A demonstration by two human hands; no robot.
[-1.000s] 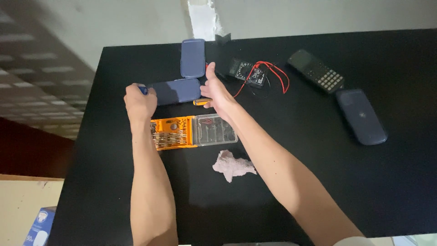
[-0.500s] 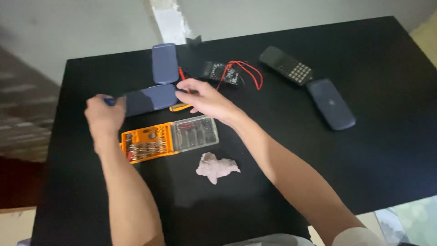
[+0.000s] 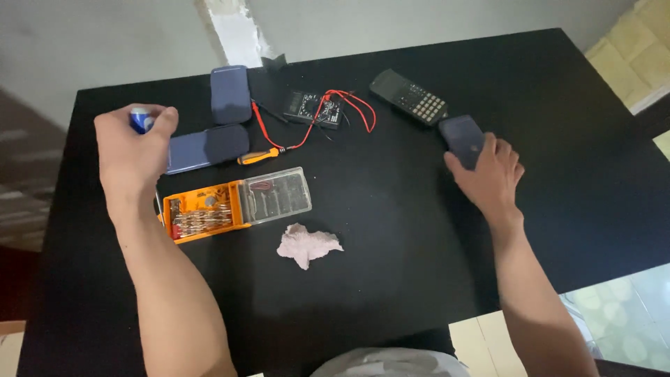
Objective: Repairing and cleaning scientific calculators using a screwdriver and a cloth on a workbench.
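**Right hand on the far-right blue case, left hand closed around a small blue thing**

My right hand (image 3: 488,174) lies flat on the right part of the black table (image 3: 572,139), fingers spread over the near end of a dark blue oblong hard case (image 3: 460,136). The case points away from me, its long axis running near to far and leaning slightly left, so only its far end shows beyond my fingertips. I cannot tell whether my fingers have closed on it or just rest on top.

My left hand (image 3: 132,157) is raised at the far left, curled tight around a small blue cylindrical object (image 3: 141,120) whose tip peeks out above my knuckles. Just right of it lie two more dark blue cases (image 3: 209,146). The case under my right hand lies well apart from my left.

Between my arms sit an orange and clear plastic bit box (image 3: 237,204) and a crumpled pink cloth (image 3: 307,244); just beyond the case lies a black calculator (image 3: 408,96).
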